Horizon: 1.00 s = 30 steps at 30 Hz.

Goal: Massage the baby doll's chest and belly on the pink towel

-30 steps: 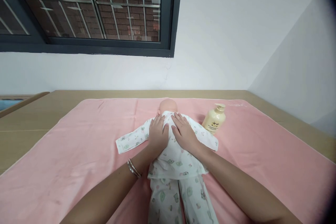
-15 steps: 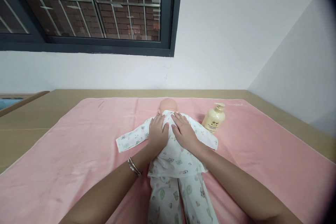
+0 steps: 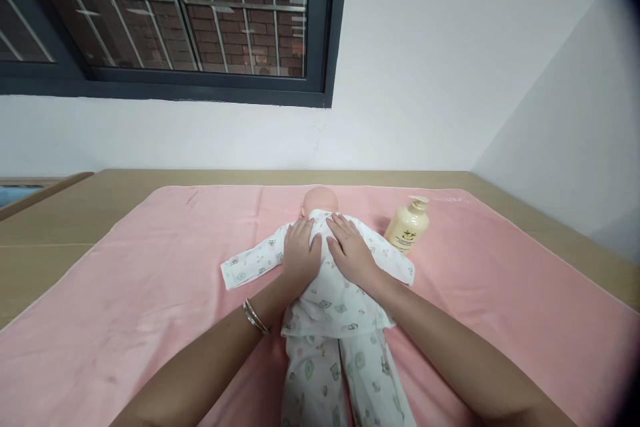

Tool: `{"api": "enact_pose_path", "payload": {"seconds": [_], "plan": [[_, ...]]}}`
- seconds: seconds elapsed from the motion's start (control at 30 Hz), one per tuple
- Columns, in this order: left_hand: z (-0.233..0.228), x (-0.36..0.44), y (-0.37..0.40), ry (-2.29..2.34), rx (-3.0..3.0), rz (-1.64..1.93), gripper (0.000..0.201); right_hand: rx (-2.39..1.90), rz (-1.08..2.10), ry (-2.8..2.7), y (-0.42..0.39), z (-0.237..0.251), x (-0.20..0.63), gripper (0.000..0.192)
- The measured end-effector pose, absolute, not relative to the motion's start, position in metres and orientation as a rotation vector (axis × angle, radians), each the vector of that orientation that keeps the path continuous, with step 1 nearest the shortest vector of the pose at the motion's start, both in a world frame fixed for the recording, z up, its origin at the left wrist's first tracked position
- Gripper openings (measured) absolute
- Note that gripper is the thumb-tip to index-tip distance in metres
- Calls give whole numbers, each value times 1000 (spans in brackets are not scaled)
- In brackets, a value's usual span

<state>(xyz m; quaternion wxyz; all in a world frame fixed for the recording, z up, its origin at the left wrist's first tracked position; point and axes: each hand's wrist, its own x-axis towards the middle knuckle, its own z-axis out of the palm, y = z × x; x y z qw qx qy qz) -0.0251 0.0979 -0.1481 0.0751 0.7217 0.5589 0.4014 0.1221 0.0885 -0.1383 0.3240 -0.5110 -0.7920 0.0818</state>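
Observation:
A baby doll (image 3: pixel 330 303) in white printed pyjamas lies face down, its bald head (image 3: pixel 321 200) pointing away from me and its sleeves spread to both sides. My left hand (image 3: pixel 302 252) rests flat on the left of its upper back, fingers stretched towards the shoulder. On the right of the upper back lies my right hand (image 3: pixel 351 248), palm down with the fingers extended. Both thumbs point inward, with a strip of shirt showing between them. Neither hand grips anything. The doll's face and hands are hidden.
A cream pump bottle (image 3: pixel 409 223) stands right of the doll, close to its right sleeve. Under everything spreads a pink cloth (image 3: pixel 165 267) on a wooden table (image 3: pixel 65 227). Behind are a white wall (image 3: pixel 400 80) and a dark-framed window (image 3: pixel 210 87) with bars.

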Motion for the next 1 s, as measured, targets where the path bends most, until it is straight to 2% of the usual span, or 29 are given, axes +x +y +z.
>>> {"api": "enact_pose_path", "payload": {"seconds": [0.6,0.87,1.0], "plan": [[-154,-22,84,1572,2420,1279,40,-1409,286,-2047,101,-143,130,56],[-142,-30,99,1667,2251,1002,49,-1588,78,-2094,64,-129,112,54],[-142,-34,109,1680,2188,961,51,-1529,35,-2209,49,-122,109,51]]}}
